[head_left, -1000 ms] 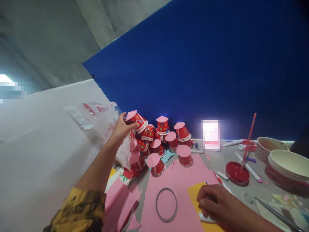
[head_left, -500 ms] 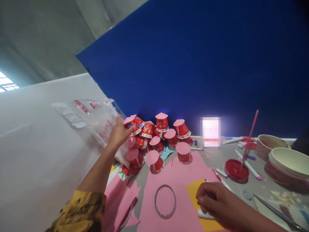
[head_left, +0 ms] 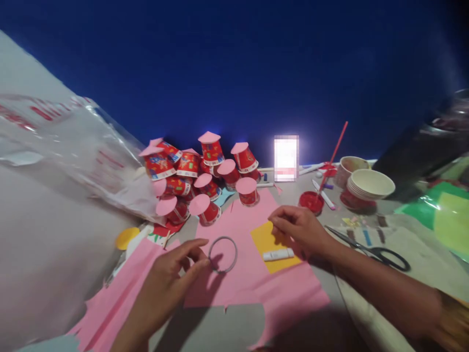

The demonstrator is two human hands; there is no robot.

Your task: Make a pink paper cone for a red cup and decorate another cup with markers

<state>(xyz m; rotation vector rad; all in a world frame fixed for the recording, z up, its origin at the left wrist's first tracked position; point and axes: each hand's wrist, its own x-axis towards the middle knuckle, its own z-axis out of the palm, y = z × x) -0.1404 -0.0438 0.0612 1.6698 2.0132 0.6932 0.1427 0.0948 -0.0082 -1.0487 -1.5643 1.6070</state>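
My left hand (head_left: 179,269) is open at the left rim of a thin grey ring (head_left: 236,254), its thumb and forefinger apart; whether they touch the ring I cannot tell. The ring lies on a pink paper sheet (head_left: 242,288). My right hand (head_left: 298,227) hovers over a yellow paper piece (head_left: 259,234), fingers curled together, with nothing visible in them. Just below it, a white capped tube (head_left: 278,254) lies on the yellow paper. Behind my hands sits a pile of red paper cups (head_left: 210,151) topped with pink paper cones, some upright and others tipped over.
Scissors (head_left: 381,254) lie on a cloth at the right. Beyond stand a red dish (head_left: 311,201) with a red stick and stacked paper bowls (head_left: 370,186). A clear plastic bag (head_left: 88,146) fills the left, near pink scraps (head_left: 120,288). A blue panel (head_left: 234,63) rises behind.
My left hand has come away from the plastic bag and cups, down to the ring. My right hand stays over the yellow paper. The view has turned downward and to the right.
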